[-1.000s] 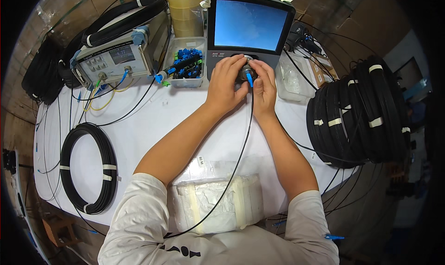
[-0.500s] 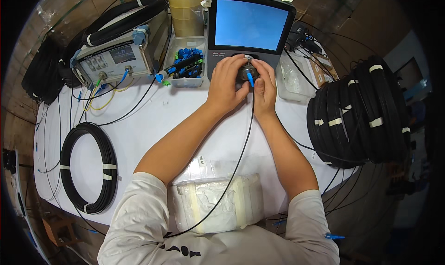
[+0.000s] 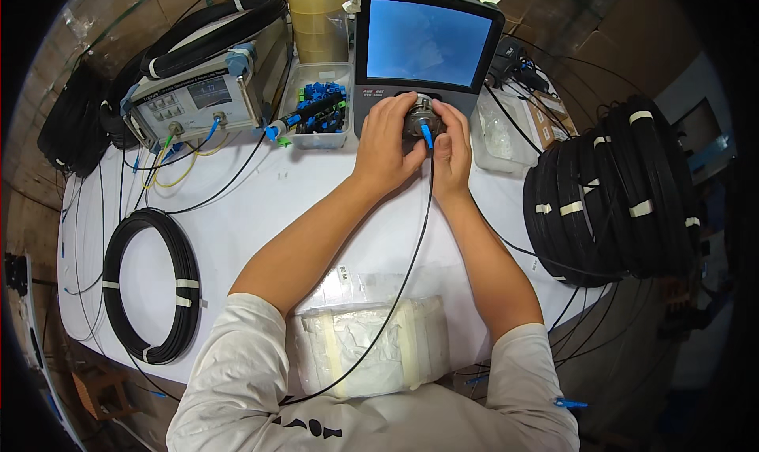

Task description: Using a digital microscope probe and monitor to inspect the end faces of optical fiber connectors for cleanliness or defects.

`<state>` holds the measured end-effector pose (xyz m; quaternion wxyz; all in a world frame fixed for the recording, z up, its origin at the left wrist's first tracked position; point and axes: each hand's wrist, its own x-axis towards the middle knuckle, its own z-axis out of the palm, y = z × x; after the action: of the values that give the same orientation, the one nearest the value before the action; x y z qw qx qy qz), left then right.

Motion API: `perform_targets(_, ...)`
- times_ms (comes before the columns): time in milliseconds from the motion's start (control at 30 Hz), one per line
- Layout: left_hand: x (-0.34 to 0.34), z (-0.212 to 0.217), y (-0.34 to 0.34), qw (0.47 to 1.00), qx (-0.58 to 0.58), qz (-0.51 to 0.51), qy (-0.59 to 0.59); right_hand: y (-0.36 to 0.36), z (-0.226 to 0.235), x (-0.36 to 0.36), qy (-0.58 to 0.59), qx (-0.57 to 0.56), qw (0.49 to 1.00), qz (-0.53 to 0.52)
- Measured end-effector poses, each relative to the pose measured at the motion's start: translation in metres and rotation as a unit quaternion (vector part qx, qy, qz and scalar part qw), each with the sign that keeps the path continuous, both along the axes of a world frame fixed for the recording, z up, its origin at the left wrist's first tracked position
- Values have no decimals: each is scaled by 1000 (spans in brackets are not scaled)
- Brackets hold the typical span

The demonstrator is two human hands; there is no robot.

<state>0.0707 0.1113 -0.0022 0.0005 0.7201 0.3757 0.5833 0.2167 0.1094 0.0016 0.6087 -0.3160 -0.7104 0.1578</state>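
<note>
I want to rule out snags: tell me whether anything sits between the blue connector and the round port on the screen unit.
Nothing visible does. The blue connector is already at the round port below the screen, with the left hand and right hand touching around it. The black cable trails clear toward the person.

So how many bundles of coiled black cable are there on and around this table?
4: one coil front left, a big stack at right, one atop the grey instrument, one far left. Others may be hidden.

Left of the tray [image 3: 304, 96]: meter [image 3: 194, 100]. Nearer, left: coil [image 3: 150, 286]. Far right: bundle [image 3: 621, 187]. Nearest: packet [image 3: 368, 345].
</note>
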Motion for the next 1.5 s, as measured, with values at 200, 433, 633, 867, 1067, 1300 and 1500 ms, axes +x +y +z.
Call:
perform_targets(200,-3,1,1,1000,16,-4,14,1,-1,1,-12,-3,1000,9)
perform_targets(433,-2,-1,2,1000,7,-10,9,2,-3,3,-13,6,1000,8)
perform_targets(633,-3,0,1,1000,7,0,17,0,0,4,-13,-2,1000,15)
perform_targets(867,-1,1,0,1000,12,4,28,-2,0,4,-17,-5,1000,17)
perform_targets(1067,0,0,1,1000,20,-4,-2,-1,1,1,-20,4,1000,6)
perform_targets(1300,-2,0,0,1000,10,-9,7,0,1,3,-23,8,1000,12)
perform_targets(1500,-2,1,1,1000,9,-4,14,-1,2,4,-26,5,1000,13)
